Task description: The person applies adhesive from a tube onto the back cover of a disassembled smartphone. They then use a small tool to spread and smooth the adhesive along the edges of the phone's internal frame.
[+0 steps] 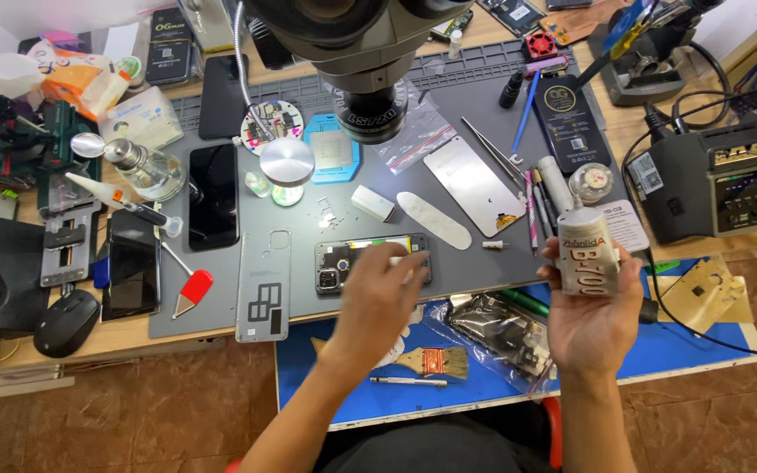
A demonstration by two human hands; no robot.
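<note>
Phone frame (370, 261), lengthwise 9-to-3, lies under the left hand (385, 285), fingers pinching a white bit; right hand (593, 311) at 3 grips a glue tube (582, 245).

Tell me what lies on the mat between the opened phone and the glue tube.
In the head view, between the opened phone and the glue tube, only a small white cylindrical piece lies on the grey mat.

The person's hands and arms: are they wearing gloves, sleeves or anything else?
Both are bare. The left hand and right hand have no gloves, and no ring, watch or wristband shows. The forearms are uncovered up to the bottom edge of the head view, so no sleeve is visible. No cables or markings on them.
</note>
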